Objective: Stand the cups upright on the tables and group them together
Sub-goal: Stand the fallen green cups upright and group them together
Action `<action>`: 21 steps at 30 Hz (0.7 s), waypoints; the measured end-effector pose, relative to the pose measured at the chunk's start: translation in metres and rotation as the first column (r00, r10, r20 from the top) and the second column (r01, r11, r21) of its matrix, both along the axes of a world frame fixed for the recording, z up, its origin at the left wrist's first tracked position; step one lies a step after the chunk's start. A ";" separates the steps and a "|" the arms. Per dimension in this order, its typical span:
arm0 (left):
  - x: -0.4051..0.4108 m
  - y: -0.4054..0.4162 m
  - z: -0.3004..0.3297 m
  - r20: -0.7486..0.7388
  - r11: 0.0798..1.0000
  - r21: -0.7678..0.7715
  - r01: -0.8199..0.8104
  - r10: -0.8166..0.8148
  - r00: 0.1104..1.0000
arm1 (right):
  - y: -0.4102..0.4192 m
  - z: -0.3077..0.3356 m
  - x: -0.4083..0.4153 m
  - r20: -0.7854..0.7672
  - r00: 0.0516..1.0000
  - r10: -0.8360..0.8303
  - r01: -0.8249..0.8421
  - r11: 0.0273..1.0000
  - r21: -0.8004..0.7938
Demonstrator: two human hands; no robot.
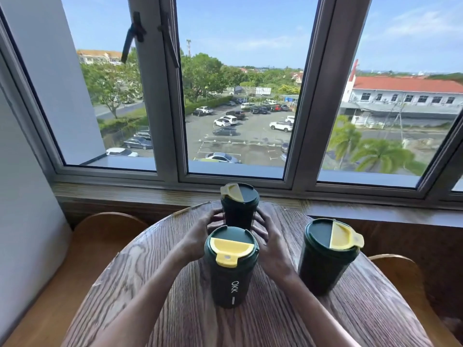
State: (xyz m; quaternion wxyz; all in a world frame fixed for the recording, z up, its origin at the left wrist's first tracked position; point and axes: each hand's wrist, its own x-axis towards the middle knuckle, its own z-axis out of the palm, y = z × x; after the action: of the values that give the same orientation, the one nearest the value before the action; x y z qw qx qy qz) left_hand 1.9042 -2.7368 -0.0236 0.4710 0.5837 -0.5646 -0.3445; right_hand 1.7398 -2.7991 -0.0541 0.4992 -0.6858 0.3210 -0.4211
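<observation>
Three dark green cups with yellow flip lids are stood upright on the round wooden table: the far cup, the near cup, the right cup. The far cup, judged rigid, smooth and probably light, is bracketed low on its wall by the left hand and right hand; each grip is spread, and firm contact cannot be told.

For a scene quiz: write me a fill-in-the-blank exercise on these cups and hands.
1. The number of cups standing upright on the table is ____.
2. Both hands, left hand and right hand, flank the ____ cup.
3. The near cup bears the letters ____.
4. Each dark green cup has a flap coloured ____.

Missing words: three; far; OKK; yellow
</observation>
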 end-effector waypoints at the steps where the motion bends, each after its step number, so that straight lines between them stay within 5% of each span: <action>1: 0.008 0.001 -0.005 0.034 1.000 0.023 -0.017 0.017 0.999 | 0.004 0.000 -0.004 -0.016 1.000 -0.002 0.003 1.000 0.017; 6: 0.042 0.034 -0.024 0.034 0.998 0.049 -0.049 0.047 0.998 | 0.031 0.000 -0.041 -0.140 0.990 -0.034 0.048 0.994 0.096; 13: 0.019 0.096 -0.031 -0.146 0.975 0.096 0.198 -0.183 0.972 | 0.080 -0.001 -0.060 -0.117 0.963 0.243 -0.225 0.963 0.147; 17: -0.009 0.092 -0.033 -0.108 0.999 -0.019 0.032 -0.034 0.994 | 0.095 -0.001 -0.049 -0.083 0.988 0.130 -0.122 0.989 0.089; 21: -0.035 0.086 -0.035 -0.119 0.997 -0.048 0.057 -0.063 0.991 | 0.097 -0.004 -0.066 -0.063 0.998 0.004 0.001 0.997 0.078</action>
State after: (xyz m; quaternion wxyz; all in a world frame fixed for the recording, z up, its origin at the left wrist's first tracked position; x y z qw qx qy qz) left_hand 1.8696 -2.6508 -0.0582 0.5066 0.5338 -0.5599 -0.3806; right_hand 1.6737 -2.7017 -0.0583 0.5156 -0.6790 0.3521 -0.3862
